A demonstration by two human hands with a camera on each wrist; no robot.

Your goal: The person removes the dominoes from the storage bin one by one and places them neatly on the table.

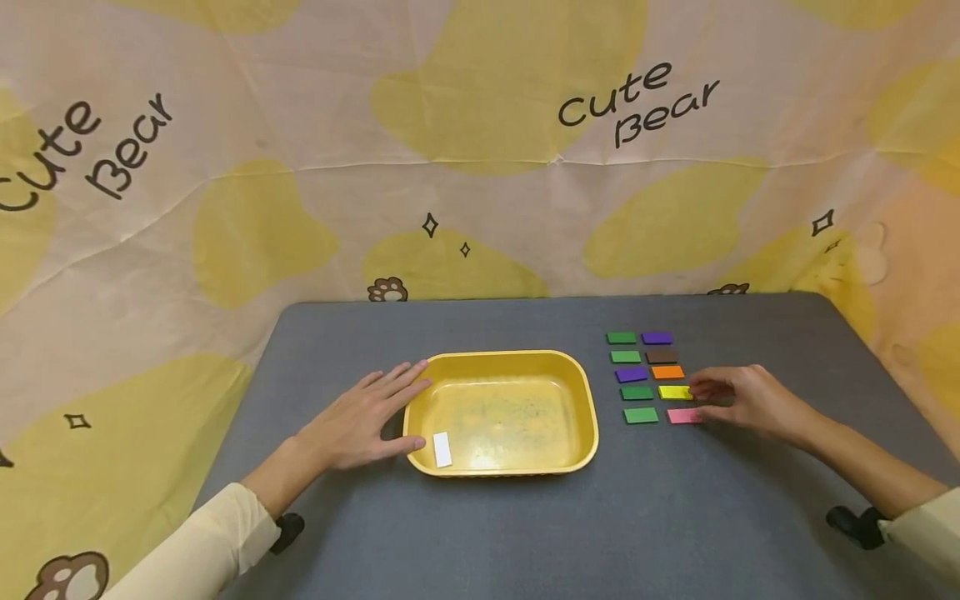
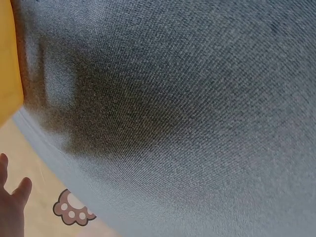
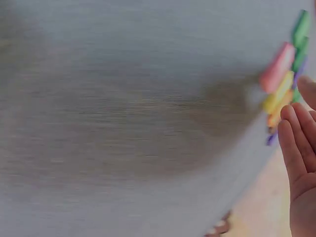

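My left hand [image 1: 360, 421], fingers straight and spread, rests at the left rim of a yellow plastic tub [image 1: 517, 425]. Inside the tub, near its front left corner, lies a white rectangular tile [image 1: 442, 449]. On the right, my right hand [image 1: 753, 406] hovers at the right ends of a pink tile [image 1: 681, 416] and a yellow tile [image 1: 672, 392]. Its thumb is by the pink one and its fingertips are by the yellow one. In the right wrist view, the fingers [image 3: 296, 148] are fairly straight, with the thumb apart from them and nothing between.
Two columns of tiles lie right of the tub. The left column has several green tiles [image 1: 640, 415] and a purple tile [image 1: 631, 375]. In the right column are orange [image 1: 667, 372], brown [image 1: 662, 357] and purple tiles [image 1: 657, 338]. A patterned cloth [image 1: 480, 200] hangs behind the grey table [image 1: 517, 533].
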